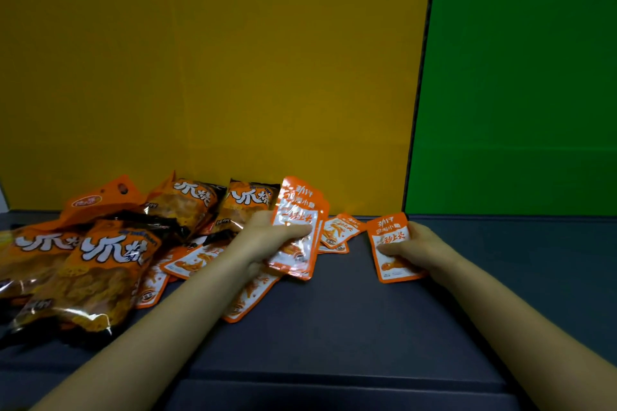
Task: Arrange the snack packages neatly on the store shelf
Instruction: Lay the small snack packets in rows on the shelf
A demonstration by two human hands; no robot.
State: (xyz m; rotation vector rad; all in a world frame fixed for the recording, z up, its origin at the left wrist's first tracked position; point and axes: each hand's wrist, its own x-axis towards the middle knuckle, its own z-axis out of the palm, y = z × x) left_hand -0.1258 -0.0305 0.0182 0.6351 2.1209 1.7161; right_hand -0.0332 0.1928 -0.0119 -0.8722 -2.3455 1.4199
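My left hand grips a small stack of orange-and-white snack sachets, held upright above the dark shelf board, thumb across their front. My right hand pinches a single sachet of the same kind a little to the right, its lower edge near the board. More of these sachets lie loose: a pair behind and between my hands, others under my left forearm. Larger orange-and-black snack bags are heaped at the left, two leaning near the back wall.
A yellow back panel rises behind the shelf, with a green panel to its right and a dark seam between them. The shelf's front edge runs along the bottom of the view.
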